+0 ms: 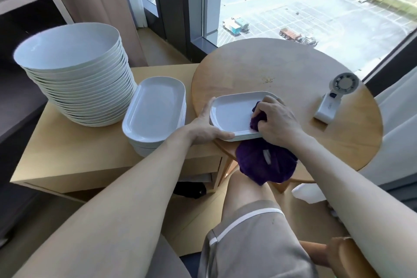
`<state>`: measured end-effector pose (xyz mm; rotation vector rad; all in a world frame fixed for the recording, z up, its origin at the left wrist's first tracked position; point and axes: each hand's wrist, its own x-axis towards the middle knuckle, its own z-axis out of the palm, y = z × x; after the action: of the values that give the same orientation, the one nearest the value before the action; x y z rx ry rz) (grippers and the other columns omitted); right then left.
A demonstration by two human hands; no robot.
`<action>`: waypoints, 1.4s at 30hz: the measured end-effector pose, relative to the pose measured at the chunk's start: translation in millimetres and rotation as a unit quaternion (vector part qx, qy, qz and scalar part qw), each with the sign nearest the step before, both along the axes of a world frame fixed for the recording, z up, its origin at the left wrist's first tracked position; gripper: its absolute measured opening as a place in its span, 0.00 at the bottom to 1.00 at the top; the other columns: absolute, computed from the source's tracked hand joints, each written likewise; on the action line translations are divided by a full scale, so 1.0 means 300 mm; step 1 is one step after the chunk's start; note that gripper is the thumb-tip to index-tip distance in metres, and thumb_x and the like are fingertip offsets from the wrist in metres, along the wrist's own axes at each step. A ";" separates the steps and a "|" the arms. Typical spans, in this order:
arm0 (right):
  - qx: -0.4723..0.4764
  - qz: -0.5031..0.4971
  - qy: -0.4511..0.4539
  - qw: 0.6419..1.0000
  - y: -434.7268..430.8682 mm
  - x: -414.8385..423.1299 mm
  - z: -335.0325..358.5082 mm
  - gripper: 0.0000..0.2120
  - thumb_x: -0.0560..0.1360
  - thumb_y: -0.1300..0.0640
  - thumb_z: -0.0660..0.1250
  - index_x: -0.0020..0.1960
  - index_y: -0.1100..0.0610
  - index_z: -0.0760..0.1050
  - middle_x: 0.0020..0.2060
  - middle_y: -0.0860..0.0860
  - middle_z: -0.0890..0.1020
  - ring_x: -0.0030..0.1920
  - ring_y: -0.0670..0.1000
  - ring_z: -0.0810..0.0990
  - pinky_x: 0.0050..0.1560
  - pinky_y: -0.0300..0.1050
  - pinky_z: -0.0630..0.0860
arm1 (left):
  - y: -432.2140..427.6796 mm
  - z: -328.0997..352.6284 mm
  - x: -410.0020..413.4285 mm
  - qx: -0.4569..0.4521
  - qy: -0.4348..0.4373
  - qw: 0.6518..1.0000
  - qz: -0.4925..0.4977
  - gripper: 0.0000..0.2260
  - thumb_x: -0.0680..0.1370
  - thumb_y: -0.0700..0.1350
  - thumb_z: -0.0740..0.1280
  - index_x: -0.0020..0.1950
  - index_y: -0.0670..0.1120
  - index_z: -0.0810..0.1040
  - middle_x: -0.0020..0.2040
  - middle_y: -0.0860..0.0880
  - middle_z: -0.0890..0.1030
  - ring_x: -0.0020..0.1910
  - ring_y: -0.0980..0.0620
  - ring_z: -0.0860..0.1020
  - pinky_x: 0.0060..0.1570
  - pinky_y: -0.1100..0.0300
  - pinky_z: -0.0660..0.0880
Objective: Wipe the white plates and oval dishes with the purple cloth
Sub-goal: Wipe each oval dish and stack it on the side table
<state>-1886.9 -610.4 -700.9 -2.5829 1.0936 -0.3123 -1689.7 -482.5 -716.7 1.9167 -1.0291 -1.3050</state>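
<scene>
Knee [246, 189] nearest, with the purple cloth [266, 162] hanging just above it off the round table's [282, 67] near edge. The right hand [277, 122] bunches the cloth in curled fingers and presses it into the right end of an oval dish [232, 113]. The left hand [207, 128] grips the dish's left end. Wiping this dish is in hand; next, probably, sweep leftward over the bare part. Farther left wait the dish stack [155, 108] and plate stack [67, 52].

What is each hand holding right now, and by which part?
Left hand holds the oval dish by its near left rim. Right hand grips the purple cloth by a bunched upper part, pressed into the dish.
</scene>
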 end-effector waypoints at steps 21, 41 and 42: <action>0.063 -0.145 -0.032 0.987 0.059 0.050 0.013 0.15 0.73 0.58 0.66 0.59 0.51 0.77 0.62 0.49 0.73 0.65 0.57 0.68 0.64 0.48 0.69 | -0.013 0.019 0.027 -0.009 -0.065 0.997 -0.035 0.57 0.68 0.55 0.83 0.82 0.61 0.44 0.71 0.55 0.66 0.70 0.51 0.68 0.66 0.58 0.66; 0.159 -0.113 -0.085 0.977 0.003 0.033 0.054 0.12 0.71 0.60 0.68 0.53 0.51 0.81 0.56 0.47 0.76 0.62 0.52 0.74 0.65 0.49 0.72 | -0.153 0.106 0.017 0.031 -0.328 0.933 -0.147 0.66 0.58 0.62 0.85 0.84 0.55 0.45 0.81 0.48 0.53 0.80 0.46 0.51 0.77 0.47 0.57; 0.162 -0.117 -0.089 0.976 0.000 0.032 0.053 0.12 0.71 0.61 0.68 0.53 0.51 0.81 0.56 0.46 0.76 0.62 0.52 0.74 0.65 0.49 0.73 | -0.171 0.118 0.014 0.058 -0.350 0.921 -0.164 0.67 0.57 0.65 0.84 0.84 0.52 0.45 0.80 0.48 0.53 0.80 0.45 0.51 0.77 0.47 0.57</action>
<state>-1877.3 -610.3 -685.0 -2.1037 1.2664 -0.3784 -1685.6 -533.7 -681.3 2.4539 -1.7114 -0.8429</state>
